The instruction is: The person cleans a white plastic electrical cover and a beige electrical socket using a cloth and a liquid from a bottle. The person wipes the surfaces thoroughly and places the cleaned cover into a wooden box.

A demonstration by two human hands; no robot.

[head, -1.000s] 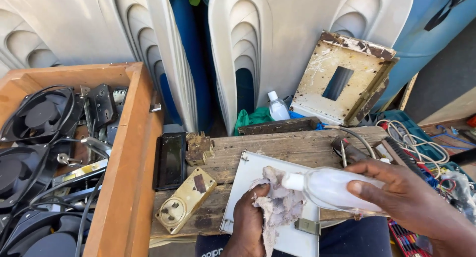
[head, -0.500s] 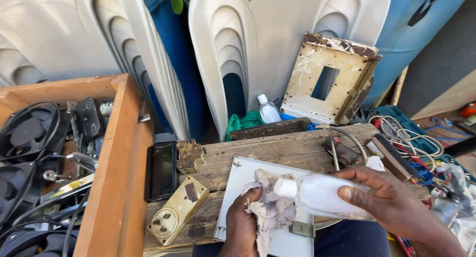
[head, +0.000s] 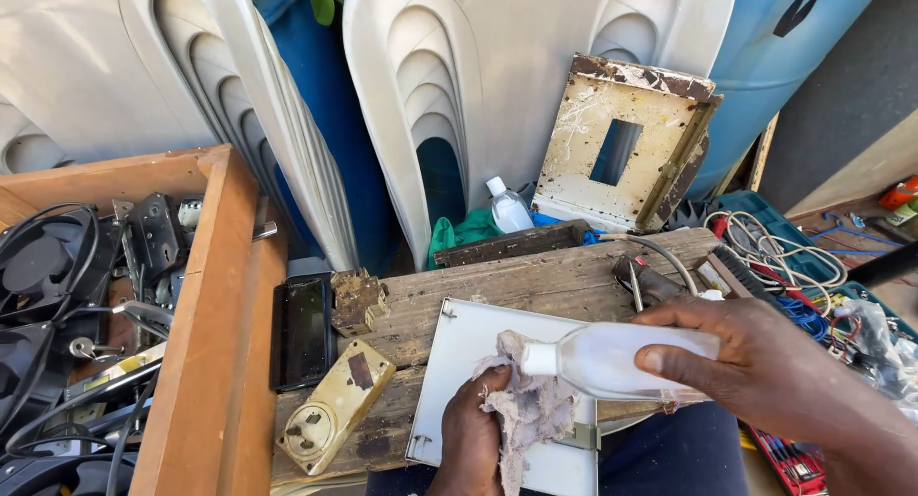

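My right hand (head: pixel 765 362) grips a clear plastic bottle (head: pixel 612 357) lying on its side, its white nozzle pointing left at a crumpled grey-pink rag (head: pixel 531 410). My left hand (head: pixel 470 439) holds that rag bunched against a white metal plate (head: pixel 459 362). The plate lies flat on a weathered wooden plank (head: pixel 535 281) in front of me. The bottle's tip hangs just above the rag.
A yellowed switch box (head: pixel 335 405), a rusty block (head: pixel 356 300) and a black flat device (head: pixel 302 329) lie left of the plate. A wooden crate (head: pixel 215 343) holds fans and cables. White panels, a rusty metal box (head: pixel 622 142), a second bottle (head: pixel 507 207) and wires (head: pixel 765 238) stand behind.
The bottle in my right hand has shifted left and tipped level, its nozzle now right over the rag. The view has drifted slightly right and down.
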